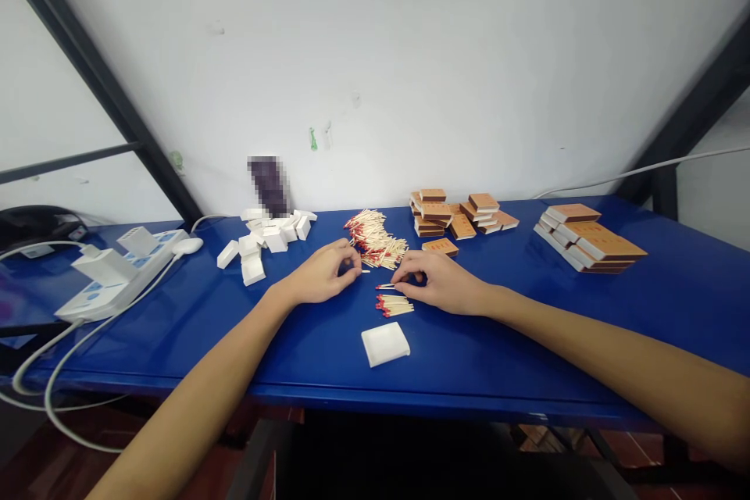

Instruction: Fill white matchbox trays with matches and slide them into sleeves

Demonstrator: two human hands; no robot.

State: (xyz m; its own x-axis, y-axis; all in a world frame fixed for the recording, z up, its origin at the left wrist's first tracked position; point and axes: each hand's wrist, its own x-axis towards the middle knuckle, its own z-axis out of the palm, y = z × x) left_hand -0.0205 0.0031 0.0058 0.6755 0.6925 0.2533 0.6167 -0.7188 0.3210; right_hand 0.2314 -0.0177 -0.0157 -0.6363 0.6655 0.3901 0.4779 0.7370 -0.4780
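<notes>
My left hand [325, 275] is closed in a pinch on a match [366, 272], whose pale stick pokes out past the fingertips. Opposite it, my right hand [439, 281] pinches matchsticks [384, 287] with red heads pointing left; their exact number is hard to make out. Just below the right fingertips lies a small neat bundle of matches [396, 305], heads to the left. Beyond both hands spreads a large loose pile of red-tipped matches [375, 236]. Nearer the front edge rests a white matchbox tray [385, 344], with nothing visible inside.
White matchbox trays [275, 239] lie heaped at the back left. Brown matchboxes stand in a loose pile [433, 211] behind my right hand and in a neat stack [591, 238] at the right. A power strip [87, 303] with cables sits on the blue table [498, 359] at left.
</notes>
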